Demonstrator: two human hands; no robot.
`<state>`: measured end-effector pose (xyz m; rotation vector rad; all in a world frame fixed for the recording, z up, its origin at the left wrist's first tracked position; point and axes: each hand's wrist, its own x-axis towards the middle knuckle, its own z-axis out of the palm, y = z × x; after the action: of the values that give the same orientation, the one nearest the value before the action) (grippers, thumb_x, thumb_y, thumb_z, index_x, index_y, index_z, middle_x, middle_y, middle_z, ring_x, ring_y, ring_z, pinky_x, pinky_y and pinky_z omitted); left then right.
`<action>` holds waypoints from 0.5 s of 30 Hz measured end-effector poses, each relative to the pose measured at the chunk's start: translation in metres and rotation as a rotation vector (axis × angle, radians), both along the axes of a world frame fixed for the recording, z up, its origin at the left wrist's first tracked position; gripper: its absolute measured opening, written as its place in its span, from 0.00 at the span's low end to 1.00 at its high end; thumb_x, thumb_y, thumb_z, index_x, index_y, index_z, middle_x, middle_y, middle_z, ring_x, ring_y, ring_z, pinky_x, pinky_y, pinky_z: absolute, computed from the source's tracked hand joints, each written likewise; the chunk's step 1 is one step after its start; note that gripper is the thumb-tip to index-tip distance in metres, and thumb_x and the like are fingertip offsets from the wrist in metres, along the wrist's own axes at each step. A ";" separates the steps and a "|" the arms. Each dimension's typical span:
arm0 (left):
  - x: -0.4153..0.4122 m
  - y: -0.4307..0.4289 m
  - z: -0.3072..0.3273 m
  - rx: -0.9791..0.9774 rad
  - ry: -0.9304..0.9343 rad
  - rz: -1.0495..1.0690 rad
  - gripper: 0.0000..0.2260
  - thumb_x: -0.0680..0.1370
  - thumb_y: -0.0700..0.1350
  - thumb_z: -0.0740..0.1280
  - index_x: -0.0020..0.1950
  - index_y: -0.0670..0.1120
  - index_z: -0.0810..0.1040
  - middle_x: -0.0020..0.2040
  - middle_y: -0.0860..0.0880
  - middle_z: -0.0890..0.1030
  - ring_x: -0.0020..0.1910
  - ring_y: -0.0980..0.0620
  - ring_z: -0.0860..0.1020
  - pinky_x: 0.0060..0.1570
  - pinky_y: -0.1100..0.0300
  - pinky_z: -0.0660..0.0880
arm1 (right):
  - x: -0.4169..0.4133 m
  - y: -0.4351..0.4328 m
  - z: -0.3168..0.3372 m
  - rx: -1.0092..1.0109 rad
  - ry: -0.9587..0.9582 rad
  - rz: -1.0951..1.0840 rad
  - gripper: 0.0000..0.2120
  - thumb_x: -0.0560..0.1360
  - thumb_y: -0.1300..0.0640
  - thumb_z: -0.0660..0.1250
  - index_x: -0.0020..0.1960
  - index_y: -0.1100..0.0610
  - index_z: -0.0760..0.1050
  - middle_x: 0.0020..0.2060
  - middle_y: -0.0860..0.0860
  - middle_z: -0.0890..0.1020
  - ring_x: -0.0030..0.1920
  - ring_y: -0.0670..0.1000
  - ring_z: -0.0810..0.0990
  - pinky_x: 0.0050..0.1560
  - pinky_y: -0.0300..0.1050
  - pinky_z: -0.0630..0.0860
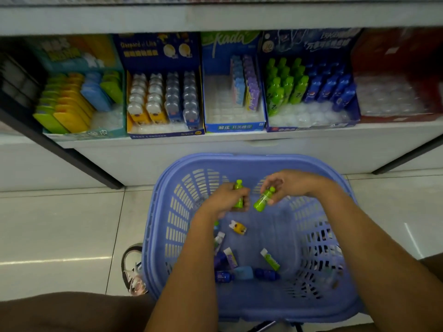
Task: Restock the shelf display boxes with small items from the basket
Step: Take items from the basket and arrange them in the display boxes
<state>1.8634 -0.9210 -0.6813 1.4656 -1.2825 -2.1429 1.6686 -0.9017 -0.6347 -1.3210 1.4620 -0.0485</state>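
Basket (pixel 251 161) of blue plastic stands on the tiled floor (pixel 60 224) below the shelf (pixel 239 138), and we hold both arms over it. Our left hand (pixel 225 200) has its fingers curled round a green bottle (pixel 238 185), upright with its cap on top. Our right hand (pixel 286 184) pinches a second green bottle (pixel 262 202) near its cap, tilted, just beside the first. On the bottom of the basket lie a yellow figure (pixel 238 228), a dark blue bottle (pixel 267 274) and a green-and-white tube (pixel 271 259), among other small items. On the shelf we see a display box (pixel 311 127) with rows of matching green and blue bottles standing upright.
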 end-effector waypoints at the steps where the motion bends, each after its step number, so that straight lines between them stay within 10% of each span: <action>1: 0.002 -0.004 0.011 -0.015 0.019 -0.004 0.08 0.78 0.41 0.65 0.39 0.41 0.76 0.30 0.47 0.77 0.29 0.51 0.74 0.29 0.60 0.74 | -0.001 -0.005 0.018 -0.057 -0.030 -0.019 0.14 0.67 0.65 0.75 0.51 0.56 0.80 0.44 0.52 0.81 0.44 0.47 0.78 0.46 0.38 0.74; 15: 0.027 -0.022 0.111 -0.246 0.371 0.100 0.06 0.76 0.42 0.68 0.50 0.42 0.81 0.44 0.44 0.81 0.29 0.58 0.69 0.30 0.65 0.68 | 0.023 -0.011 0.127 -0.510 -0.425 -0.366 0.15 0.67 0.61 0.73 0.53 0.55 0.80 0.48 0.54 0.84 0.48 0.50 0.84 0.50 0.38 0.79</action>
<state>1.8899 -0.9432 -0.5704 0.9589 -1.2497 -1.9874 1.6919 -0.9127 -0.5080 -1.3111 1.3420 -0.9380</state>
